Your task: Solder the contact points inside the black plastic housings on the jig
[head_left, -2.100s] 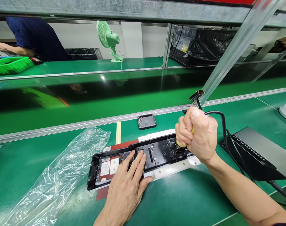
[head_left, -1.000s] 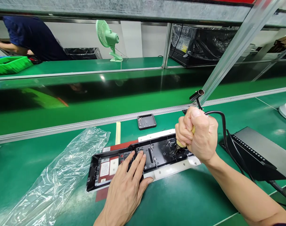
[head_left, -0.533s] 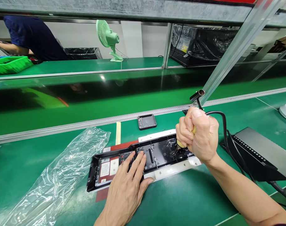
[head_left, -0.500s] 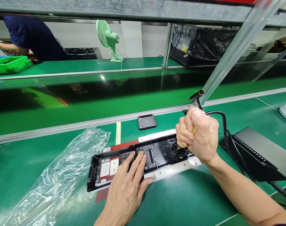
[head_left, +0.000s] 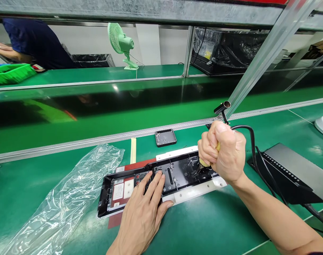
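Observation:
A long black plastic housing [head_left: 184, 171] lies open side up across a white fixture [head_left: 195, 192], at a slight slant on the bench. My left hand [head_left: 144, 203] rests flat on its middle, fingers stretched out and holding nothing. In a closed fist, my right hand [head_left: 225, 152] grips a yellow-handled screwdriver [head_left: 204, 162]. The tool points down into the right part of the housing, and its tip is hard to make out. A label and reddish areas show in the housing's left section.
Behind the housing sits a small black tray [head_left: 165, 137] of screws. Clear plastic film [head_left: 68, 198] lies to the left. A black metal box [head_left: 294, 173] with cables stands right, near a tubular holder [head_left: 222, 107]. Across the line are a green fan [head_left: 121, 40] and another person [head_left: 39, 44].
Both of my hands and the housing keep practically the same position. In the background, the other person's forearm has shifted slightly.

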`<state>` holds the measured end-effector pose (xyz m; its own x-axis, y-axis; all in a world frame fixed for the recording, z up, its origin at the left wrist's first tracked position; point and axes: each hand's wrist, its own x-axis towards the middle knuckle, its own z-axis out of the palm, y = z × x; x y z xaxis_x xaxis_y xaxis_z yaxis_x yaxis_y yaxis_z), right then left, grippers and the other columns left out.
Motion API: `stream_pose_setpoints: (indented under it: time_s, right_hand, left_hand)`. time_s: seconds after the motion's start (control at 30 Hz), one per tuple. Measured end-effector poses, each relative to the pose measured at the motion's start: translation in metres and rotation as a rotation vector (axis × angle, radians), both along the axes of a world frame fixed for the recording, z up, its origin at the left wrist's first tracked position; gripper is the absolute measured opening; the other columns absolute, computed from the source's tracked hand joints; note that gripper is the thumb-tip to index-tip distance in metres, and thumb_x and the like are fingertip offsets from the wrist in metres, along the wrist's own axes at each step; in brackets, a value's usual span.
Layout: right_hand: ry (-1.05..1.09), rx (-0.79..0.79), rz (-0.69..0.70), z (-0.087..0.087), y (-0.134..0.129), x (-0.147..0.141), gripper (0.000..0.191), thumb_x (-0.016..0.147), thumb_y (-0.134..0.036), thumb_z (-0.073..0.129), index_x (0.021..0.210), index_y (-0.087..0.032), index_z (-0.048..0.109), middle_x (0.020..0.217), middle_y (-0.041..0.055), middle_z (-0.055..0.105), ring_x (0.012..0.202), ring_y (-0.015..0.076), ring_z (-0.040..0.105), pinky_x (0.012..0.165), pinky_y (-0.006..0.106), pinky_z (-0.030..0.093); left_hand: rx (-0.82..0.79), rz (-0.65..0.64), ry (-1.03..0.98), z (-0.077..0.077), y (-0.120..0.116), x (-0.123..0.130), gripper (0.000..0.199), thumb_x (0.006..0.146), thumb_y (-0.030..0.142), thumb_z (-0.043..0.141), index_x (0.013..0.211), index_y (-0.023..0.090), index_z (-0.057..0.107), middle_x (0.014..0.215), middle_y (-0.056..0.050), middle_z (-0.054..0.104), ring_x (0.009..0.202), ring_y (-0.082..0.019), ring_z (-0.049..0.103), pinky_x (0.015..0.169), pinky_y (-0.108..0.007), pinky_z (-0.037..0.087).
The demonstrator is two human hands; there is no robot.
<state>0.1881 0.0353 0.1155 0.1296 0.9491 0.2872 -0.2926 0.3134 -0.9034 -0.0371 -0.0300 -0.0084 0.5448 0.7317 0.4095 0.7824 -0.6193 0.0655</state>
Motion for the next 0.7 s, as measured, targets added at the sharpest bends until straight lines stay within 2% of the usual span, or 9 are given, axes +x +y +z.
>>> stream_pose_setpoints:
  time_s: [0.7]
  right_hand:
    - [0.03,0.004,-0.001,-0.0021,0.0015,0.0017,0.055,0.092,-0.05,0.07,0.061,-0.023,0.033,0.047,-0.0088,0.026,0.037,0.0058,0.022,0.031,0.019,0.022]
  left_hand:
    - [0.031,-0.007,0.041,0.002,-0.0001,0.0008,0.056,0.104,0.045,0.049,0.15,0.011,0.049,0.152,-0.008,0.058,0.137,-0.036,0.051,0.102,-0.05,0.053]
